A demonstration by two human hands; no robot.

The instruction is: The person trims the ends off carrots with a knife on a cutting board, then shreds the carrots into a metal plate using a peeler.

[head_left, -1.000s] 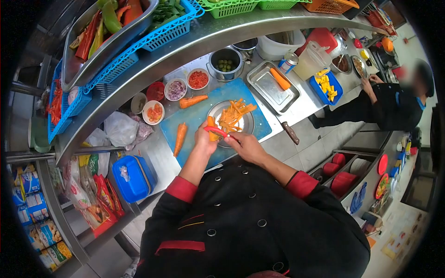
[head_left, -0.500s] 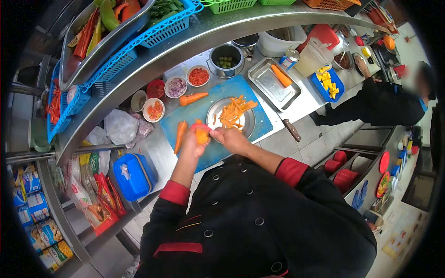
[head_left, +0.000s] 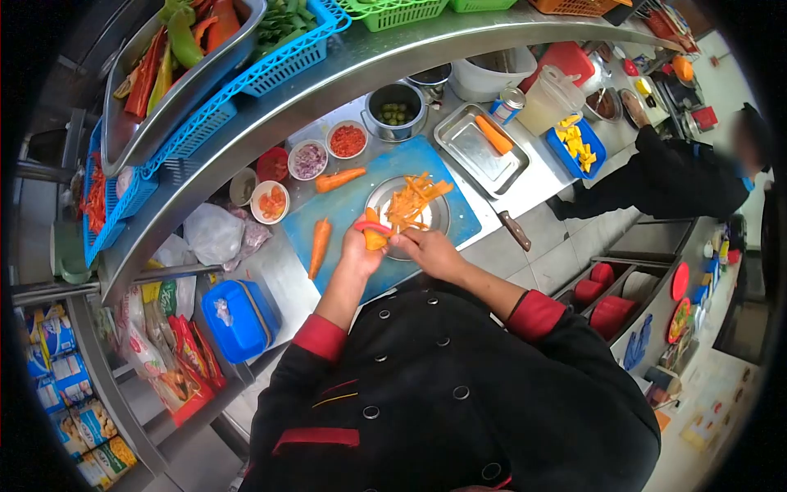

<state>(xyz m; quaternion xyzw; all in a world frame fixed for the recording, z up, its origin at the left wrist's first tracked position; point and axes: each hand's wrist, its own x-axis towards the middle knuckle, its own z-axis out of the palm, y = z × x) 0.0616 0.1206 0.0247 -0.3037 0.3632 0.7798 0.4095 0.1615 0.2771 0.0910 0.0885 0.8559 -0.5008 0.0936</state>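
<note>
My left hand (head_left: 361, 254) is closed round an orange piece of carrot (head_left: 375, 239), seen nearly end-on. Across its top lies a red peeler (head_left: 373, 226), reaching toward the pinched fingers of my right hand (head_left: 433, 254); its blade is hidden. Just beyond my hands, a round metal bowl (head_left: 443, 217) holds a heap of carrot strips (head_left: 416, 201). The bowl stands on a blue cutting board (head_left: 307, 209). One whole carrot (head_left: 320, 246) lies left of my left hand, and another carrot (head_left: 340, 179) lies farther back on the board.
Small tubs of chopped red onion (head_left: 309, 161), red pepper (head_left: 348, 140) and tomato (head_left: 270, 202) line the back left. A metal tray (head_left: 479, 168) with a carrot stands right, near a knife (head_left: 515, 230) at the counter edge. A co-worker (head_left: 689, 176) is at far right.
Both my hands have shifted right, nearer the bowl, with the carrot piece and the red peeler. The co-worker's arm has moved. The whole carrots stay where they were.
</note>
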